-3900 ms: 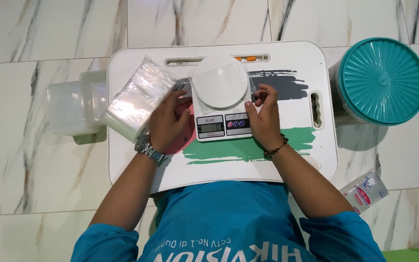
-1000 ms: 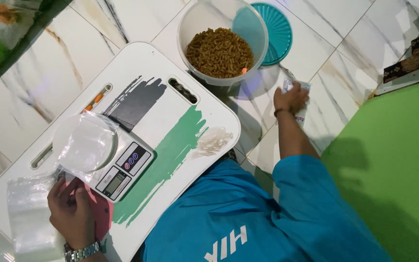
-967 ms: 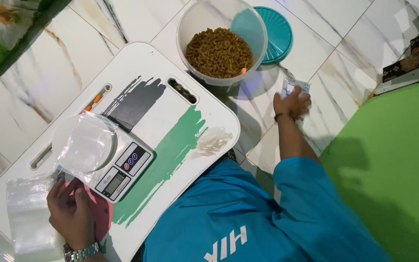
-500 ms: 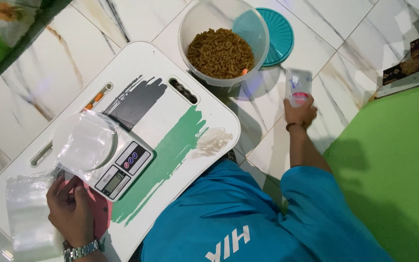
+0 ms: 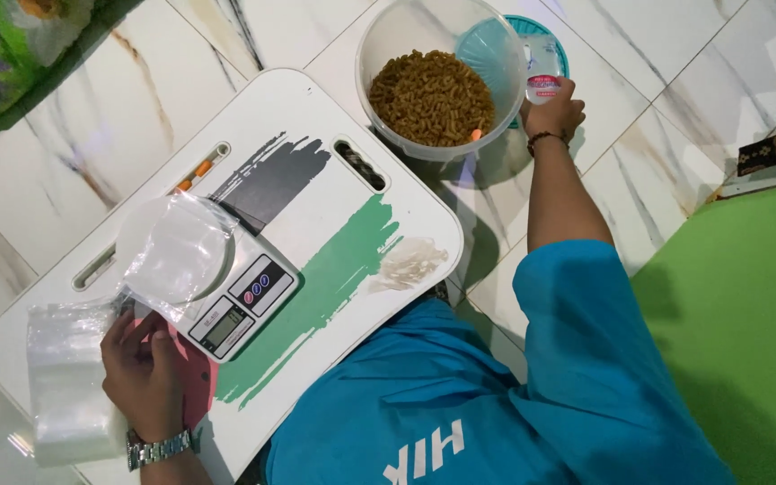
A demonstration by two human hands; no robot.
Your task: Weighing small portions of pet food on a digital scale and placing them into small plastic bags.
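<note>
One clear cup (image 5: 545,67) upright, right hand (image 5: 557,115)

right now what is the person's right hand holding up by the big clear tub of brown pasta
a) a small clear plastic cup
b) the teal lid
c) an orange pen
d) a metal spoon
a: the right hand grips a small clear plastic cup just beside the large clear plastic tub of brown pasta, over the round teal lid lying on the floor.
</note>
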